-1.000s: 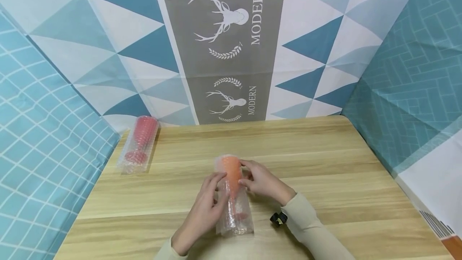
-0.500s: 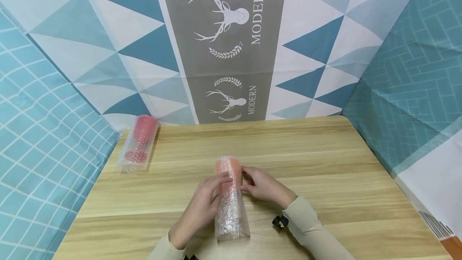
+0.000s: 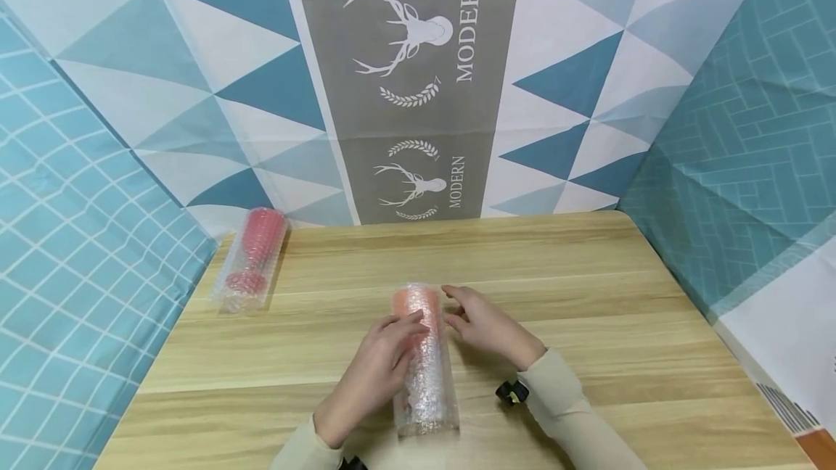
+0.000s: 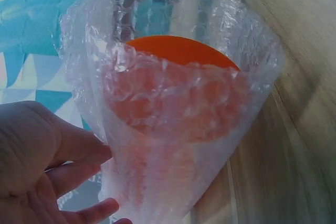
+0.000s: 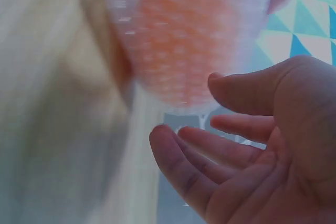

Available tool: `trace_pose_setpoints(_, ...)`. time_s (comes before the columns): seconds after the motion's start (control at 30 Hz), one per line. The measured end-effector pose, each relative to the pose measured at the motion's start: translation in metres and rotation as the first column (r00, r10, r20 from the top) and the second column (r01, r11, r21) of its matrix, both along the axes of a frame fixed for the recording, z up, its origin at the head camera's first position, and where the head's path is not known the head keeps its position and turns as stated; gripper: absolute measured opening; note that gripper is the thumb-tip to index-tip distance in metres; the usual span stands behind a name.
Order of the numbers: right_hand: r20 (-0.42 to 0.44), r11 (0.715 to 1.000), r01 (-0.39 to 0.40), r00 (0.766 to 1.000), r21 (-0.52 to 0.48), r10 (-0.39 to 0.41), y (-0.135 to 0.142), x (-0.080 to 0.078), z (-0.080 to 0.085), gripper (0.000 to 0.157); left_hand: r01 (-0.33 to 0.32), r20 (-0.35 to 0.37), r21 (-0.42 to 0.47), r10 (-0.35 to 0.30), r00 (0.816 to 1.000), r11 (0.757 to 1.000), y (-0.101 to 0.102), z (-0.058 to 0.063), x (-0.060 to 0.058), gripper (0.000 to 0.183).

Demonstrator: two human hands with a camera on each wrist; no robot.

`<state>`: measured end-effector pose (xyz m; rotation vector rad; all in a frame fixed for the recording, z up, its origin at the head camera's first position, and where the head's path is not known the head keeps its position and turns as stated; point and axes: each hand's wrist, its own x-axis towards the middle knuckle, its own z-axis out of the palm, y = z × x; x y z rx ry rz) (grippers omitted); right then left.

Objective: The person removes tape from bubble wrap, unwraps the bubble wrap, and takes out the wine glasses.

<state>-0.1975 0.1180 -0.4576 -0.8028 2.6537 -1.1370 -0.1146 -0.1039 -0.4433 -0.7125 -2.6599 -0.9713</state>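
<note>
An orange goblet-like cup (image 4: 181,51) lies on its side inside rolled bubble wrap (image 3: 427,394) at the middle of the table; its rim shows through the roll's open near end in the left wrist view. My left hand (image 3: 380,360) rests on the roll, its fingers lying across the top and the thumb along the left side. Just right of the roll's far end, my right hand (image 3: 485,323) hovers with loosely bent fingers, holding nothing. The right wrist view shows a gap between its fingertips (image 5: 161,132) and the wrapped cup.
A red goblet-shaped thing (image 3: 261,234) in bubble wrap lies at the table's far left corner. The wooden table (image 3: 522,260) meets patterned cloth walls (image 3: 555,78) at the back and sides. A small black device (image 3: 511,392) sits at my right wrist.
The bubble wrap has turned over the orange cup, covering more of it. My left hand has moved along with it; my right hand has drawn slightly away to the right.
</note>
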Motion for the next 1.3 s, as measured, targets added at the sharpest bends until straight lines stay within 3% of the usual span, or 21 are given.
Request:
trace_pose_setpoints(0.13, -0.031, 0.999, 0.038, 0.999, -0.020, -0.038, -0.002, -0.002, 0.013, 0.060, 0.034, -0.083, -0.040, -0.037, 0.996, 0.999, 0.006, -0.001, -0.003, 0.034)
trace_pose_setpoints(0.27, -0.077, 0.999, 0.018, 0.997, -0.042, -0.021, -0.007, -0.004, 0.020, 0.060, 0.031, -0.122, -0.090, -0.041, 0.992, 0.996, 0.012, -0.001, -0.002, 0.035)
trace_pose_setpoints(0.4, -0.075, 0.998, -0.007, 0.997, -0.058, 0.002, -0.012, -0.004, 0.023, 0.060, 0.020, -0.109, -0.134, -0.035, 0.993, 0.991, 0.016, 0.000, 0.001, 0.035)
trace_pose_setpoints(0.53, -0.055, 0.998, -0.002, 0.998, -0.060, -0.002, -0.014, -0.003, 0.022, 0.054, 0.056, -0.100, -0.152, -0.072, 0.992, 0.987, 0.015, 0.002, 0.001, 0.034)
trace_pose_setpoints(0.67, -0.022, 0.998, -0.002, 1.000, -0.069, 0.001, -0.014, -0.001, 0.021, 0.051, 0.110, -0.073, -0.078, -0.116, 0.991, 0.991, 0.009, 0.007, -0.004, 0.034)
trace_pose_setpoints(0.83, 0.018, 0.997, 0.000, 1.000, -0.076, 0.001, -0.013, 0.000, 0.019, 0.054, 0.049, -0.012, 0.021, -0.049, 0.999, 0.999, -0.003, 0.014, -0.013, 0.034)
trace_pose_setpoints(1.0, 0.030, 0.998, -0.006, 1.000, -0.066, 0.008, -0.013, 0.001, 0.015, 0.055, -0.022, 0.001, -0.003, 0.022, 1.000, 1.000, -0.014, 0.018, -0.023, 0.029)
trace_pose_setpoints(1.3, 0.107, 0.991, -0.006, 0.994, -0.130, 0.020, -0.016, 0.004, 0.013, 0.053, -0.056, -0.010, -0.086, 0.055, 0.998, 0.995, -0.015, 0.020, -0.037, 0.025)
